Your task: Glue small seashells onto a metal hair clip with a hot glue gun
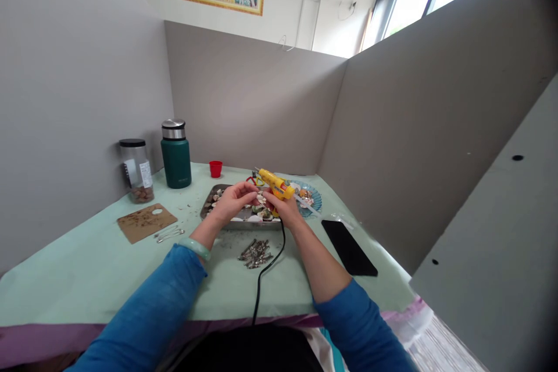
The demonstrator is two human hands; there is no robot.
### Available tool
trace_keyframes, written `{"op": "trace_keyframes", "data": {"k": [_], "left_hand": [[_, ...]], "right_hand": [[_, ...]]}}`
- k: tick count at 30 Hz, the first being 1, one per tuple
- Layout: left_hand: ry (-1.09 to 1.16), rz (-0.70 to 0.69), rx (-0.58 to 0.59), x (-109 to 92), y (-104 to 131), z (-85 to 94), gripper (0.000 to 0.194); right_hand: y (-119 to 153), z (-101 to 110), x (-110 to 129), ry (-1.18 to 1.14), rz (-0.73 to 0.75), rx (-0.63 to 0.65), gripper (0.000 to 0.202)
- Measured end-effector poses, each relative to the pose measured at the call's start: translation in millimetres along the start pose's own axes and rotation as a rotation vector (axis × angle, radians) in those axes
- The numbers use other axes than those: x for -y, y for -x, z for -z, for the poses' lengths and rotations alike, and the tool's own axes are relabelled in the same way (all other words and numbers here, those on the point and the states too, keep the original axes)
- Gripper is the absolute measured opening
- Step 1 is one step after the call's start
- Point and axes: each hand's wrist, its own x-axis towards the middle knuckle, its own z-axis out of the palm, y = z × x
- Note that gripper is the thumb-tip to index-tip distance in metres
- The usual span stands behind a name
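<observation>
Over a metal tray (274, 225) of shells and stones, my two hands are close together. My right hand (282, 207) holds a yellow glue gun (275, 183), its nozzle pointing up and left and a clear glue stick out of its back. My left hand (238, 199) has its fingertips pinched at a small whitish shell piece (261, 198), which the right fingertips also seem to touch. A black cord (260, 279) runs from the glue gun to the table's front edge. A pile of small metal clips (255, 253) lies in front of the tray.
Left: a green bottle (176, 160), a jar (138, 174), a brown board (146, 221) and metal pins (170, 233). Behind: a red cup (215, 169). Right: a blue plate (318, 197) with shells and a black flat object (349, 247). Grey partitions (257, 99) surround the table.
</observation>
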Motion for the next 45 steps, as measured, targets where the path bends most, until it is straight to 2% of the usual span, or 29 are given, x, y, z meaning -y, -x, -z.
{"op": "trace_keyframes", "data": {"k": [12, 22, 29, 32, 38, 45], "left_hand": [[0.013, 0.051, -0.024, -3.6, 1.3, -1.8, 0.027], [0.093, 0.080, 0.033, 1.3, 0.6, 2.1, 0.031], [0.096, 0.080, 0.021, -0.4, 0.9, 0.2, 0.029], [0.096, 0.073, -0.025, 0.7, -0.4, 0.4, 0.029], [0.157, 0.067, -0.197, 4.9, -5.5, 4.2, 0.031], [0.165, 0.037, -0.368, 5.7, -8.5, 8.4, 0.034]], "right_hand": [[-0.6, 1.0, -0.4, -0.020, 0.004, 0.009, 0.027], [-0.1, 1.0, -1.0, -0.044, 0.000, 0.009, 0.028], [0.2, -0.1, -0.6, -0.043, -0.023, -0.019, 0.027], [1.0, 0.0, 2.3, -0.026, -0.019, -0.033, 0.027], [2.7, 1.1, 7.6, 0.051, 0.004, -0.015, 0.026], [4.2, 1.1, 10.5, 0.103, 0.000, 0.084, 0.026]]}}
